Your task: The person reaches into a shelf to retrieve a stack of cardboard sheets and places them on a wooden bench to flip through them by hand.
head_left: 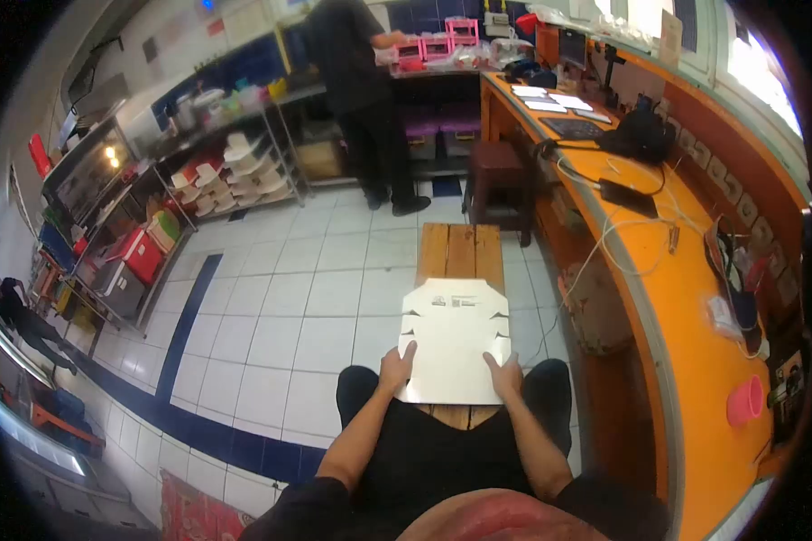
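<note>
A flat white cardboard box blank (453, 347), with notched side edges and small dark printing at its far end, lies over the wooden bench (460, 251) in front of me. My left hand (395, 368) grips its left edge near the close corner, thumb on top. On the opposite edge, my right hand (503, 375) holds it the same way, thumb on the white face. The fingers of both hands are hidden beneath the card. My knees are on either side of it.
An orange counter (695, 361) runs along my right, with cables, a black bag (641, 135) and a pink cup (745, 400). A dark stool (499, 185) stands ahead. A person (356, 99) works at the back counter; another person (29, 320) is at far left. Folded boxes (244, 176) fill a rack.
</note>
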Demonstrator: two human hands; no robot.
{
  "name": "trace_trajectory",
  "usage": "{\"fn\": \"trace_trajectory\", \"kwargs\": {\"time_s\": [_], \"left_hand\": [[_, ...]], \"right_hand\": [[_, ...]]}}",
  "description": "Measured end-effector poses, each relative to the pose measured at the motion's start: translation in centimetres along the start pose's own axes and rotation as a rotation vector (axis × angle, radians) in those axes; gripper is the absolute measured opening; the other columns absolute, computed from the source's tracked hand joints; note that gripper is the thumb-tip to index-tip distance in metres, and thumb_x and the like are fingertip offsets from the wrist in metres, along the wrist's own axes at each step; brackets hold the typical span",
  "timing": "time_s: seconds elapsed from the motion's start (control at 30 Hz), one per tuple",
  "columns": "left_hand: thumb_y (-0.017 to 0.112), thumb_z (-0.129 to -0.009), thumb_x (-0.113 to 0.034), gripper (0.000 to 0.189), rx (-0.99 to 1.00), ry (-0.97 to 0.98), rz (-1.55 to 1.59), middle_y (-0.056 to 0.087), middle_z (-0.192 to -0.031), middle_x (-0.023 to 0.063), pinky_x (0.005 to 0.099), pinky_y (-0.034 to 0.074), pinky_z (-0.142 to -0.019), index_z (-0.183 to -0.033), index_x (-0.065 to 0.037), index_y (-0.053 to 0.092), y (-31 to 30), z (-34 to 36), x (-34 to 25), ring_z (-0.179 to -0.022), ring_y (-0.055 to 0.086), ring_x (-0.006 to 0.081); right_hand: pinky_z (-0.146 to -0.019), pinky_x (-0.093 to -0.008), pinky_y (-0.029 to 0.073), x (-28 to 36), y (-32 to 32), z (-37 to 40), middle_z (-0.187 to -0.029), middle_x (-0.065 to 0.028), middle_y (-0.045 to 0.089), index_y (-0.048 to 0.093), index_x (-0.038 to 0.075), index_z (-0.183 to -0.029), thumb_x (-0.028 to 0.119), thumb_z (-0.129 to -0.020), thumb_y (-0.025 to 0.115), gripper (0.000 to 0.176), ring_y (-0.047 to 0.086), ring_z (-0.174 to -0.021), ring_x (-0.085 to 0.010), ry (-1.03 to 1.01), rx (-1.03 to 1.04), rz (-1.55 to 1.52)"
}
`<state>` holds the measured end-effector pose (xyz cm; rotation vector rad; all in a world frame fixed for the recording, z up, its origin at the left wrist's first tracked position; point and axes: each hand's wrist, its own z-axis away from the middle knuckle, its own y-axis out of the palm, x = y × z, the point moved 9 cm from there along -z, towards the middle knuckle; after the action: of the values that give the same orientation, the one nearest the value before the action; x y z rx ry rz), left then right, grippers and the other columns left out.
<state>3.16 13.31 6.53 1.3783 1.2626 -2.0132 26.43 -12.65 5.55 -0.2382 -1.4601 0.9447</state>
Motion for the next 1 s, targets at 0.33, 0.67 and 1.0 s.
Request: {"fn": "trace_trajectory", "kwargs": {"time_s": [0.33, 0.67, 1.0], "left_hand": [[0.058, -0.098, -0.067, 0.079, 0.067, -0.175, -0.315, 0.071, -0.119, 0.0328, 0.0532, 0.051, -0.102, -0.119, 0.009, 0.071, 2.7, -1.5, 3.0, -0.116, 0.067, 0.0491], [0.059, -0.096, -0.071, 0.087, -0.038, -0.146, -0.340, 0.072, -0.107, 0.0365, 0.0520, 0.055, -0.094, -0.109, 0.015, 0.071, 2.1, -1.2, 2.3, -0.105, 0.072, 0.0488], [0.050, -0.098, -0.075, 0.096, 0.128, -0.289, -0.303, 0.059, -0.139, 0.0358, 0.0569, 0.046, -0.110, -0.150, 0.006, 0.045, 2.7, -1.2, 3.6, -0.129, 0.058, 0.0519]], "right_hand": [[-0.104, -0.0568, 0.048, 0.5, -0.4, 0.2, -0.137, -0.0321, 0.057, 0.050, -0.007, -0.144, 0.060, -0.085, 0.078, 0.094, 0.055, -0.130, -0.0458, -0.135, -0.075, 0.276], [-0.099, -0.0520, 0.050, 7.3, 4.3, 7.7, -0.147, -0.0201, 0.051, 0.051, 0.008, -0.152, 0.061, -0.077, 0.084, 0.097, 0.050, -0.132, -0.0399, -0.836, 0.392, 0.590], [-0.112, -0.0549, 0.047, 6.6, 5.4, 8.0, -0.160, -0.0281, 0.040, 0.033, 0.006, -0.163, 0.039, -0.084, 0.083, 0.098, 0.043, -0.143, -0.0510, -0.859, 0.522, 0.788]]}}
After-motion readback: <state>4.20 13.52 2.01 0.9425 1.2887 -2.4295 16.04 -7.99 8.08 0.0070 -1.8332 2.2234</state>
